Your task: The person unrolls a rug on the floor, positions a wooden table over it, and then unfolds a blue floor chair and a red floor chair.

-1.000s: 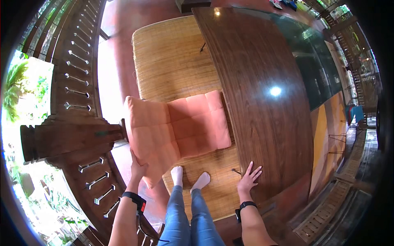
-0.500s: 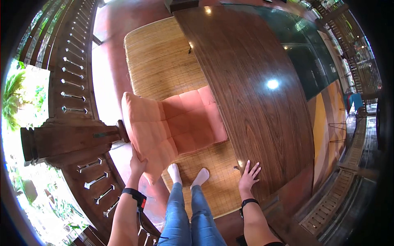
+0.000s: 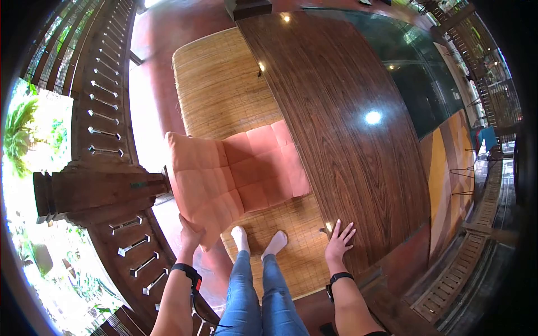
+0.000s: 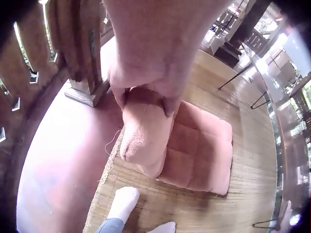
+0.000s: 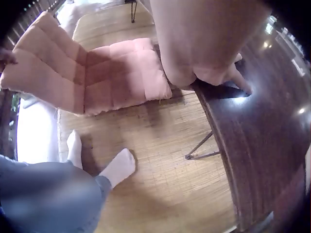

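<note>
A salmon-pink quilted floor cushion (image 3: 235, 173) lies partly on the woven straw mat (image 3: 224, 89), one half raised. My left hand (image 3: 189, 232) grips the raised edge of the cushion (image 4: 146, 131) at its near corner, fingers curled over it. My right hand (image 3: 340, 239) rests flat, fingers spread, on the near end of the long dark wooden table (image 3: 347, 134). In the right wrist view the fingers (image 5: 238, 80) press on the table's edge (image 5: 262, 141). My socked feet (image 3: 258, 242) stand on the mat between the hands.
A carved wooden post (image 3: 95, 193) and balustrade (image 3: 106, 84) stand at the left, close to the cushion. A glass panel (image 3: 426, 78) covers the table's far side. Thin metal table legs (image 5: 199, 145) stand on the mat. Red floor (image 3: 162, 67) borders the mat.
The cushion's raised half has shifted slightly with my left hand, which sits a little lower. The right hand stays flat on the table. The view has moved slightly.
</note>
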`<action>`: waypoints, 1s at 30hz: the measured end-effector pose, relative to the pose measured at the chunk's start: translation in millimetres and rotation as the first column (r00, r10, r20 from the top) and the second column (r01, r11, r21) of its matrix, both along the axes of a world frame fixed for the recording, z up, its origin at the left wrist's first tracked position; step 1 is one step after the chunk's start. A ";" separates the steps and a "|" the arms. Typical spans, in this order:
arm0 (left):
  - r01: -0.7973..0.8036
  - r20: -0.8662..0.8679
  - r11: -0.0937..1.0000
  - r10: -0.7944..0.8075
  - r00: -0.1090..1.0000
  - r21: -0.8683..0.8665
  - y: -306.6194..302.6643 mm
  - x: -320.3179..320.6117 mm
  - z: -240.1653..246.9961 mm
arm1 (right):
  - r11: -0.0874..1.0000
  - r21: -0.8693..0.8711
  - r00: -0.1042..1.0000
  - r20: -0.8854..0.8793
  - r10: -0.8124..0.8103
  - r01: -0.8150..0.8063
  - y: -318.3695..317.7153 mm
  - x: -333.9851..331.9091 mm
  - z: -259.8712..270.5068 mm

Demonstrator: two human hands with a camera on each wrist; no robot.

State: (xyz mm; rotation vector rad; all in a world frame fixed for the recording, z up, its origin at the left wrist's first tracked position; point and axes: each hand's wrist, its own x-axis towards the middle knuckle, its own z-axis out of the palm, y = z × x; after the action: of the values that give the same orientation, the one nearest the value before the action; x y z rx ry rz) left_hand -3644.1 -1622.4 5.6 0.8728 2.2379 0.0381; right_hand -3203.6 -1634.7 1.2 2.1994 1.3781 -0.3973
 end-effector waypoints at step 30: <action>-0.594 0.554 0.795 0.441 0.706 0.124 20.6 -17.4 -41.8 | 0.976 -0.196 0.992 -0.059 -0.111 0.098 12.2 -23.8 18.8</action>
State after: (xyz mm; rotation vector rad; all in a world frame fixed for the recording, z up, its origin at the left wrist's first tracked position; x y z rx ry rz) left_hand -3661.5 -1601.9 -36.1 0.2712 1.9182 0.8030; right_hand -3227.5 -1622.5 20.0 2.1206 1.2074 -0.6243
